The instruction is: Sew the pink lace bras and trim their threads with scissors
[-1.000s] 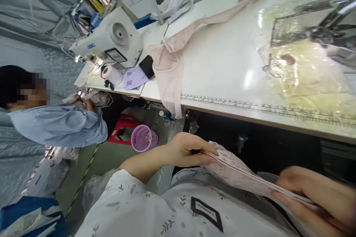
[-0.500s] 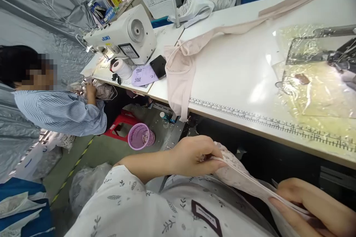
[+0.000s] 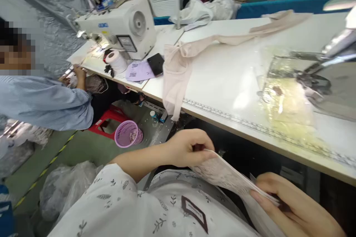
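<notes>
Both hands — left hand (image 3: 186, 150), right hand (image 3: 289, 207) — stretch the patterned fabric (image 3: 222, 174), fingers clamped on its ends.

The fabric piece (image 3: 222, 174) between the hands is pale pink with a fine speckled print. The person's sleeve (image 3: 116, 200) is white, scattered with small grey leaf sprigs. The tabletop (image 3: 230, 74) is white with a black ruled scale along its front edge. A plain beige-pink cloth (image 3: 178, 70) drapes over that edge. The sewing machine (image 3: 122, 29) is white with blue lettering. The basket (image 3: 128, 133) on the floor is lilac, the stool (image 3: 107, 118) beside it red. The co-worker's shirt (image 3: 44, 100) has fine blue and white stripes.
</notes>
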{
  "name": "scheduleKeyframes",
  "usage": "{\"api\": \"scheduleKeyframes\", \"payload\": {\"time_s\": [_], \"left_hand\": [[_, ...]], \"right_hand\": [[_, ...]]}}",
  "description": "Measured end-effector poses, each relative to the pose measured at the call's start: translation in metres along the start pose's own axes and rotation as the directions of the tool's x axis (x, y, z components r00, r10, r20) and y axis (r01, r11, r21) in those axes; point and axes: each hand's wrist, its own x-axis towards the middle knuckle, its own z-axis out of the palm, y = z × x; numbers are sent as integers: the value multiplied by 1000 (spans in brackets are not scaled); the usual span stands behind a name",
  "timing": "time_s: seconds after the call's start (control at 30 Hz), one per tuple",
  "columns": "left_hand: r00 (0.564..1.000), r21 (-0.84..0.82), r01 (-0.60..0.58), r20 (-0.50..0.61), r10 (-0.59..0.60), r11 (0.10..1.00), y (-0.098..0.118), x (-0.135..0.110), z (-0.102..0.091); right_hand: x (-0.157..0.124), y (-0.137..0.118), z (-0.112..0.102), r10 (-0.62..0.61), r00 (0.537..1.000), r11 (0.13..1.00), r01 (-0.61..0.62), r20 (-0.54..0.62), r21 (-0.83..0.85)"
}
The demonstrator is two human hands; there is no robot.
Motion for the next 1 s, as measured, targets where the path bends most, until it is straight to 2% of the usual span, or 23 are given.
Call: {"api": "scheduleKeyframes", "payload": {"time_s": [0.07,0.13,0.17,0.23,0.3,0.43,0.6,0.7,0.87,1.0], "left_hand": [[996,135,-73,-40,79,988,2,0,-7],[972,338,-194,-61,227,921,7,1,-9],[953,411,-266,-26,302,872,10,2,-8],[904,453,-417,114,413,788,17,4,-2],[875,424,-484,243,418,765,21,7,8],[885,346,-443,315,342,827,15,15,20],[858,251,-405,438,269,879,3,20,18],[862,258,-353,463,205,900,0,20,17],[873,278,-224,483,65,934,2,25,12],[854,296,-101,515,-70,950,5,30,4]], "right_hand": [[8,-6,3,-54,998,998,54,16,18],[15,-8,7,-88,996,996,88,3,9],[18,-9,10,-98,995,995,98,-8,-6],[21,-9,15,-105,994,994,104,-28,-38],[22,-9,20,-99,995,994,97,-30,-60],[19,-11,26,-19,998,998,16,-52,-54],[16,-11,24,10,1000,1000,-10,-1,7],[15,-10,21,19,999,999,-20,39,27],[11,1,12,-65,998,998,65,12,-10],[5,15,-3,-140,990,987,142,36,-79]]}}
